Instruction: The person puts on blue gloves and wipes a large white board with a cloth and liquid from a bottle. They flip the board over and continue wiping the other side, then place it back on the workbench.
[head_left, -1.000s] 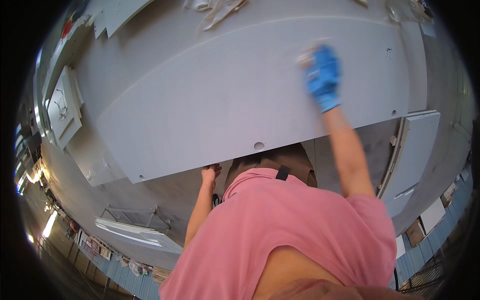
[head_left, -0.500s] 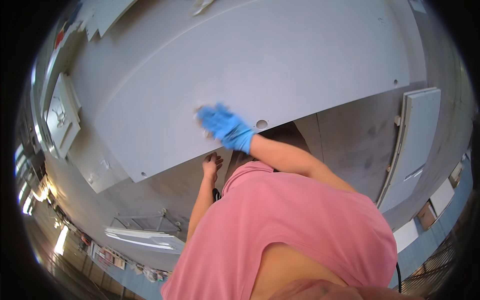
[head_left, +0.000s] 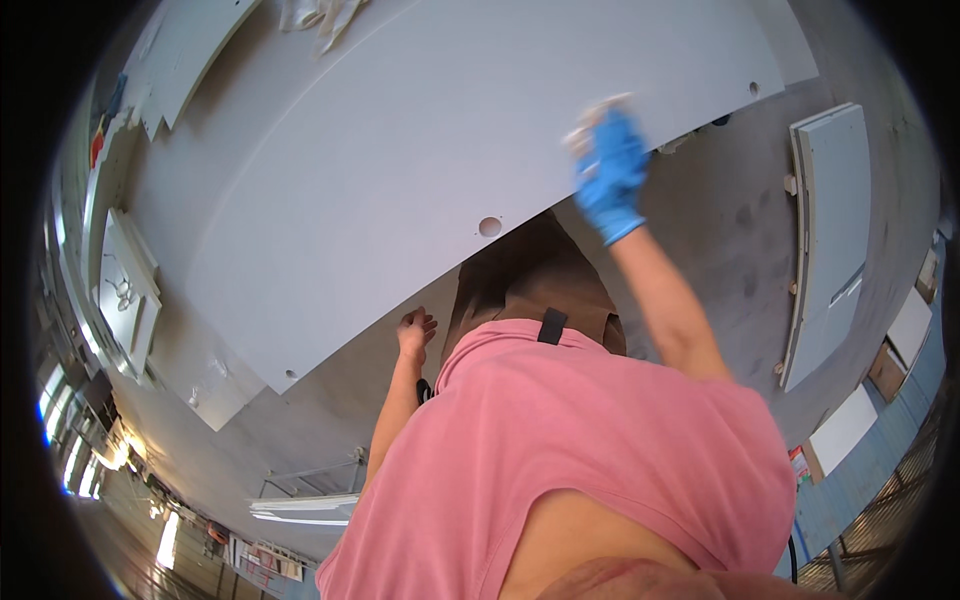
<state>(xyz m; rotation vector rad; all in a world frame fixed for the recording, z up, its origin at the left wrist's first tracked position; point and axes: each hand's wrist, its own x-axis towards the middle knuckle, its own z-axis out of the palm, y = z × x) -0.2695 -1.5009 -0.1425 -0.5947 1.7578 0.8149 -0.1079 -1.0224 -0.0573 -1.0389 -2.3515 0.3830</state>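
Note:
My right hand (head_left: 612, 172), in a blue glove, is closed on a whitish cloth (head_left: 582, 133). Motion blurs both, and the cloth presses on the flat surface of a large pale-grey panel (head_left: 420, 150), near its front edge. A round hole (head_left: 489, 227) pierces that edge in front of my body. My bare left hand (head_left: 416, 333) hangs below the panel's edge, apart from it. Its fingers are loosely bent and spread, with nothing in them.
Crumpled white gloves or cloths (head_left: 322, 18) lie at the panel's far side. Other grey panels stand at the left (head_left: 128, 295) and lean in a stack at the right (head_left: 830, 245). Behind me to the left, a metal rack (head_left: 310, 485) stands low with pale strips on it.
My right hand has swept the cloth rightward and away from me across the panel. My left hand has barely moved. The view has shifted a little.

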